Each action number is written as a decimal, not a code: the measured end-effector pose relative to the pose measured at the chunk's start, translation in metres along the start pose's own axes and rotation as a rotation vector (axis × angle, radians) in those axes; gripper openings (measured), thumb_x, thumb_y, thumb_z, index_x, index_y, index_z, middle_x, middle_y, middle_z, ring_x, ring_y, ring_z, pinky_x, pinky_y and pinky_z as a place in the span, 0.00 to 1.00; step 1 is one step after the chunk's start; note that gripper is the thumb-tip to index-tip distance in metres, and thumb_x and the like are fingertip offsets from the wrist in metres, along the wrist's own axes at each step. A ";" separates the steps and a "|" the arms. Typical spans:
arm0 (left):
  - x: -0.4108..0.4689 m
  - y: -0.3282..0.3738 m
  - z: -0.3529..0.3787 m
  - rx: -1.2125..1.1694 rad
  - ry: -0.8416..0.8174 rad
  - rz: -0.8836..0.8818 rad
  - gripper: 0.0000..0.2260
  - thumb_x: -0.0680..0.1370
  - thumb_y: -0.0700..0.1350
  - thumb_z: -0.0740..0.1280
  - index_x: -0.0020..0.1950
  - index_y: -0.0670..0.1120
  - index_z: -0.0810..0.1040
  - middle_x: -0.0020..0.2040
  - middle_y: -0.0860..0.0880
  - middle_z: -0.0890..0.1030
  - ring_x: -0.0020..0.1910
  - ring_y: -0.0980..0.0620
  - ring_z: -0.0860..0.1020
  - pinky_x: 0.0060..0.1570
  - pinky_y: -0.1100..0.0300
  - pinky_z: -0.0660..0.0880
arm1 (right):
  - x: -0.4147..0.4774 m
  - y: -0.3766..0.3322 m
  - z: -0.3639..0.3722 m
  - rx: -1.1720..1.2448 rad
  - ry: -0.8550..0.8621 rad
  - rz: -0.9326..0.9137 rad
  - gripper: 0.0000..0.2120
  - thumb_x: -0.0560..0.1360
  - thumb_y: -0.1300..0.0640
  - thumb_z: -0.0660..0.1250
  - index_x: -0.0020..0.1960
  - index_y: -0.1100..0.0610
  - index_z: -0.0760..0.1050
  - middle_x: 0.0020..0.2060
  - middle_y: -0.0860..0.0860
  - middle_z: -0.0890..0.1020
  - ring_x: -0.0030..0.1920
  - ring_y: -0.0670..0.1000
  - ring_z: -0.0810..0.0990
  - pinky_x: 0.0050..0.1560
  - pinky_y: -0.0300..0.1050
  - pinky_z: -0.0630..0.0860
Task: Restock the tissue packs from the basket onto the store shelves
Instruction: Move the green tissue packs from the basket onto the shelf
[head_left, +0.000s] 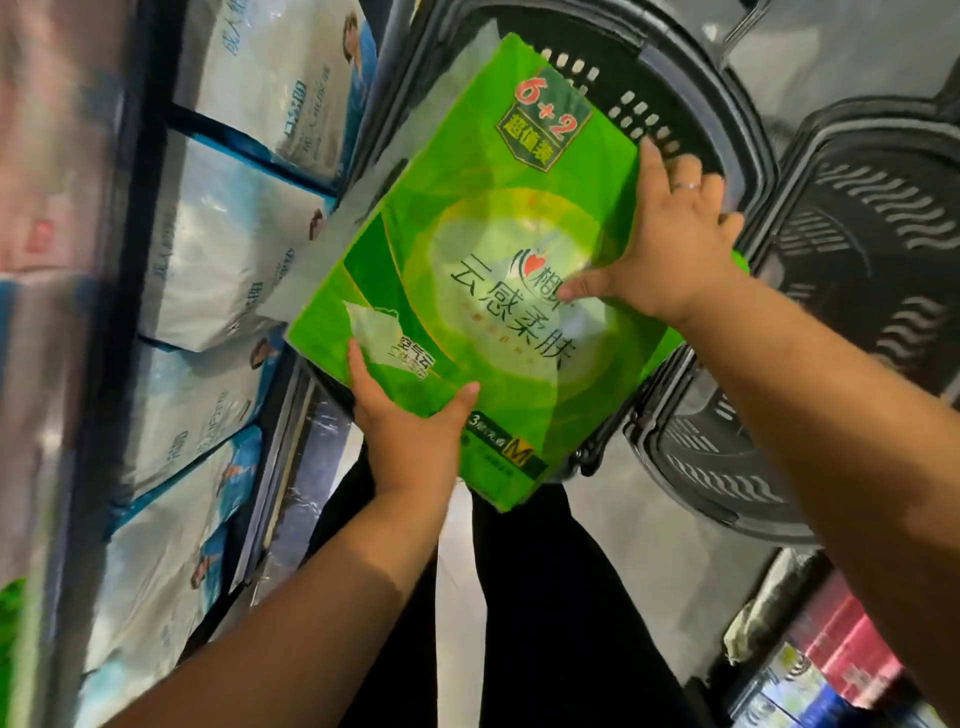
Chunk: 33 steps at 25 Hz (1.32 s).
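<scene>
We hold a green tissue pack (498, 260) in both hands, tilted, its printed front facing us. It hangs above the open mouth of a dark plastic basket (717, 104) and touches neither the basket nor the shelf. Our left hand (410, 436) grips the pack's lower left edge, thumb pressed on the front and the other fingers passing behind it. Our right hand (675, 249) grasps the right edge, thumb lying across the printed face and fingers (691, 176) curled over the far side; one of them wears a ring (687, 185). A second dark basket (883, 218) sits just beside the first, to the right. On our left stands the shelf (136, 249), filled with rows of white and blue packs (228, 239). Below the pack we see black trousers (545, 597).
</scene>
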<state>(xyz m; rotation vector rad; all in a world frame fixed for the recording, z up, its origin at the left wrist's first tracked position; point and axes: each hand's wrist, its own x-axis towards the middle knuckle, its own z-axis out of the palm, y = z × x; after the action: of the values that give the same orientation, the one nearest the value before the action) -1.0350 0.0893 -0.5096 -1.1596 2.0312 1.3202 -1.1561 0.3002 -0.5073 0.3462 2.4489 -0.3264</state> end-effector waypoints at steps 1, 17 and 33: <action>-0.001 0.003 -0.011 0.009 -0.002 0.024 0.51 0.65 0.43 0.80 0.77 0.60 0.51 0.73 0.49 0.63 0.66 0.55 0.68 0.69 0.57 0.64 | -0.015 0.002 -0.004 0.040 0.003 0.028 0.64 0.55 0.34 0.78 0.78 0.56 0.48 0.72 0.59 0.59 0.71 0.63 0.58 0.68 0.66 0.58; -0.092 0.082 -0.154 0.304 -0.146 0.439 0.51 0.65 0.49 0.79 0.79 0.56 0.49 0.75 0.46 0.62 0.73 0.51 0.63 0.72 0.54 0.60 | -0.219 -0.003 -0.057 0.673 0.194 0.198 0.47 0.59 0.44 0.81 0.69 0.53 0.60 0.65 0.54 0.72 0.66 0.60 0.70 0.64 0.57 0.70; -0.270 0.011 -0.291 -0.096 0.375 0.407 0.50 0.60 0.53 0.81 0.76 0.56 0.57 0.69 0.47 0.68 0.67 0.45 0.69 0.66 0.43 0.68 | -0.370 -0.078 -0.125 0.544 0.209 -0.396 0.51 0.58 0.47 0.82 0.73 0.55 0.58 0.68 0.55 0.70 0.68 0.59 0.68 0.68 0.61 0.66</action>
<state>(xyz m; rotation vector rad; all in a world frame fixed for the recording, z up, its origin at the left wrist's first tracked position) -0.8772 -0.0606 -0.1770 -1.1431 2.6081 1.4872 -0.9691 0.2056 -0.1689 0.1161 2.5902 -1.1889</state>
